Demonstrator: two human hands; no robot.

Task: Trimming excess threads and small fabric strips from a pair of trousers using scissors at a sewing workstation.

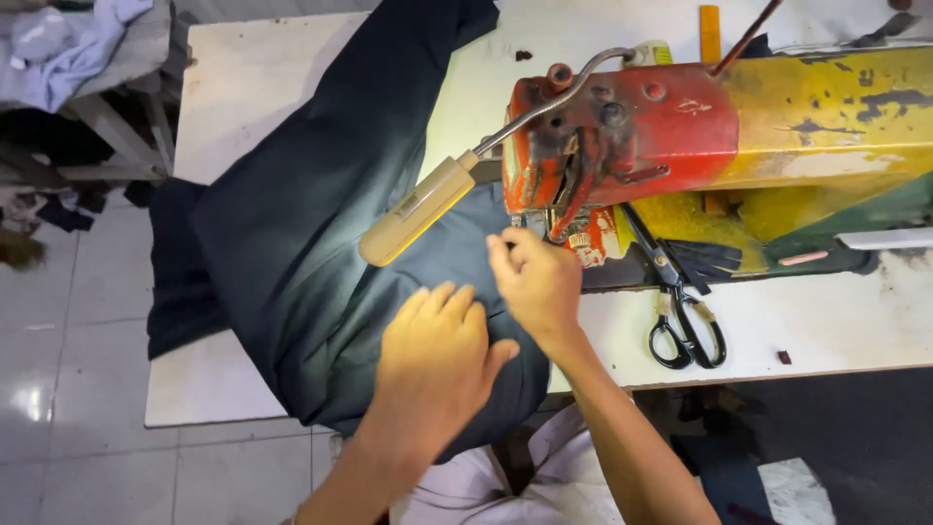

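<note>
A dark navy fabric (321, 185) lies spread across the white table and runs under the head of a red and yellow sewing machine (680, 126). My left hand (437, 355) rests flat on the fabric near the table's front edge, fingers together and pointing away from me. My right hand (535, 277) is just right of it, fingers pinching the fabric close to the machine's needle area. A cream-coloured lamp (418, 206) on a bent metal arm shines on the cloth just beyond my hands.
Black-handled scissors (680, 311) lie on the white table (253, 87) right of my right hand. A heap of pale blue cloth (68, 49) sits on a bench at the far left. Tiled floor lies to the left.
</note>
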